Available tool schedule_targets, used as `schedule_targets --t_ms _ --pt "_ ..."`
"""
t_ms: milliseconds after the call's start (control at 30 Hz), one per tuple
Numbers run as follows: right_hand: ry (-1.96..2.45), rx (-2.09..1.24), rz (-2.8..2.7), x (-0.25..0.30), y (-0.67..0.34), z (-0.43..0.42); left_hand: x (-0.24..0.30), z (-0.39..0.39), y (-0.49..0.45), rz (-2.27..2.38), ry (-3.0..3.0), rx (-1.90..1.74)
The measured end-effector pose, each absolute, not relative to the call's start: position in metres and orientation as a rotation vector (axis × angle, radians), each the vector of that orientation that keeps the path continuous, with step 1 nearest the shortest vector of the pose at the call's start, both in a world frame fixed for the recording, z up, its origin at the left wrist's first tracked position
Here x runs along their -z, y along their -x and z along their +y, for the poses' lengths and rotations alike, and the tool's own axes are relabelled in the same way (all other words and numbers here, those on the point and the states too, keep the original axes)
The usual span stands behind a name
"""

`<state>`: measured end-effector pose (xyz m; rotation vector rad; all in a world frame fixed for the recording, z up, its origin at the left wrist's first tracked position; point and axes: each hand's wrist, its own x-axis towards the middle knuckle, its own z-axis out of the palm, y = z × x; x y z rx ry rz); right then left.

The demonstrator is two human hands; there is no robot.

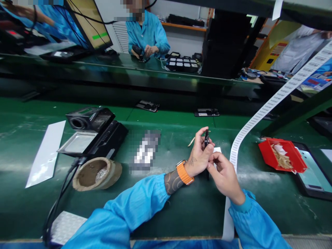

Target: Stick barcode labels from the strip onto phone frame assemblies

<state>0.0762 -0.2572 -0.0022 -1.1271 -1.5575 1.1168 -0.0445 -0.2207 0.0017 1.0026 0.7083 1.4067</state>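
My left hand [199, 152] is wrapped round a dark phone frame [206, 138], which stands upright and shows mostly its thin edge. Close against its lower part, my right hand [224, 173] has thumb and index finger pinched together. Whatever lies between those fingertips is too small to make out. Behind the right hand a small white piece [217, 149] shows in part. A thin yellowish strip [191, 141] lies by the left fingers. Right of my hands, a long ribbon of barcode labels [240, 138] runs down to the bench.
Two phone frames [147, 105] [206, 112] lie at the back of the green bench [176, 214]. To the left stand a black device [103, 135] with cables and a brown tape roll [114, 173]. A red bin [267, 155] sits right. A co-worker [147, 31] sits opposite.
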Motion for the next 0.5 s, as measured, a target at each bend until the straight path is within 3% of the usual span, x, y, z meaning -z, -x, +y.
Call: schedule_targets --t_ms 167,333,400,500 --pt "1.039 -1.062 -1.589 -0.005 -0.082 -0.253 -0.006 -0.216 0.046 0.533 -0.709 -1.288" --pt "1.144 -0.849 -1.248 -0.002 -0.098 -0.24 -0.019 -0.204 0.057 0.383 -0.347 -1.175" --pt "1.23 -0.916 -1.218 0.004 -0.104 -0.234 -0.025 -0.201 0.063 0.366 -0.33 -1.181" --pt "1.198 -1.285 -1.363 0.01 -0.106 -0.23 -0.03 -0.199 0.068 0.354 -0.364 -1.186"
